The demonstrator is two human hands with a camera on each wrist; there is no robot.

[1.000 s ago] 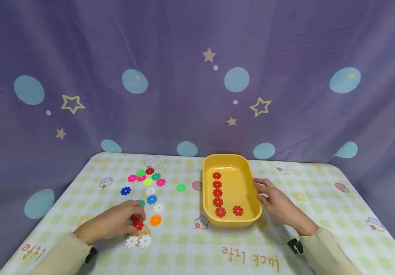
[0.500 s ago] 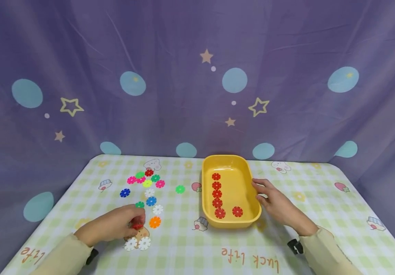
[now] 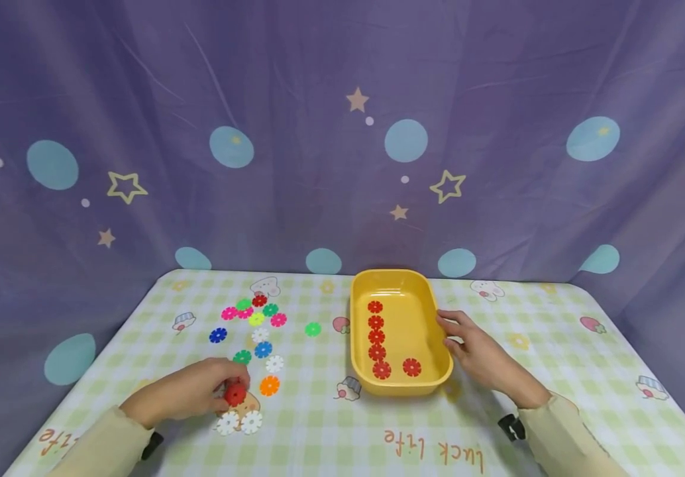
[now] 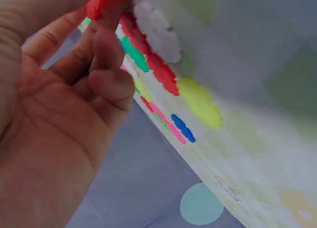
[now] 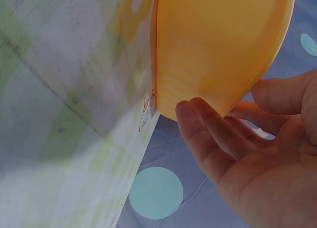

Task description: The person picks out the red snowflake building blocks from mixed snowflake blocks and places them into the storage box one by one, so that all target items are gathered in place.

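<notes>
My left hand (image 3: 199,387) pinches a red snowflake disc (image 3: 236,394) between thumb and fingertips, low over the left part of the table; the left wrist view shows the red disc (image 4: 94,5) at its fingertips. More red discs (image 4: 163,73) and a yellow disc (image 4: 200,103) lie on the cloth beneath that hand. At the right side of a yellow tray (image 3: 420,389), my right hand (image 3: 482,354) rests its loosely bent fingers against the outer wall and rim. Inside the tray, several red discs (image 3: 376,337) form a column, with one red disc (image 3: 412,368) apart from them.
Loose discs lie around the left hand: white discs (image 3: 251,422) nearest, an orange disc (image 3: 269,385), a blue disc (image 3: 263,350) and a pink disc (image 3: 279,320) farther off. A light green disc (image 3: 313,329) sits left of the tray. A purple curtain (image 3: 342,132) hangs behind the table.
My left hand has drawn in slightly, and the red disc at its fingertips now faces the head camera more fully. My right hand and the tray have stayed in place.
</notes>
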